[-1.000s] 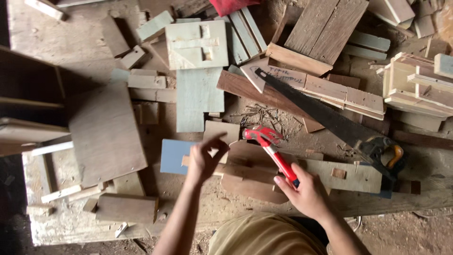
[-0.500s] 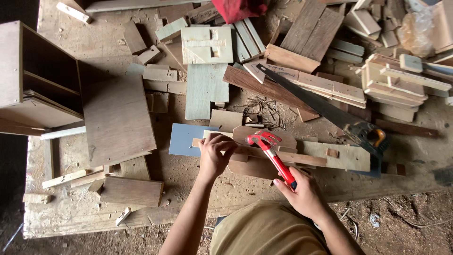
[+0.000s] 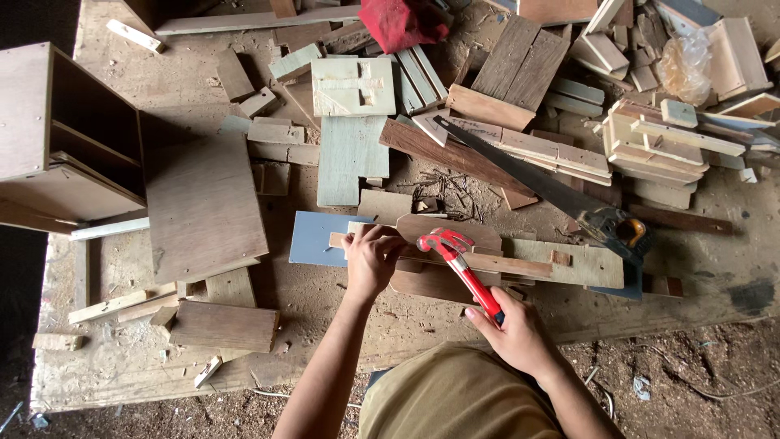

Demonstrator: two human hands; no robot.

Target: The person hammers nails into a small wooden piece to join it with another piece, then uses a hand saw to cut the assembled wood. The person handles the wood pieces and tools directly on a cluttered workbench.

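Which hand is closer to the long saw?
The right. The right hand grips the red hammer just below the saw and its handle. The left hand presses on a wood strip, farther left of the blade.

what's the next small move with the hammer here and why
Probably bring the red hammer down in a light tap. Its head sits over the thin wooden strip, which the left hand pins against the board, while the right hand grips the handle's end.
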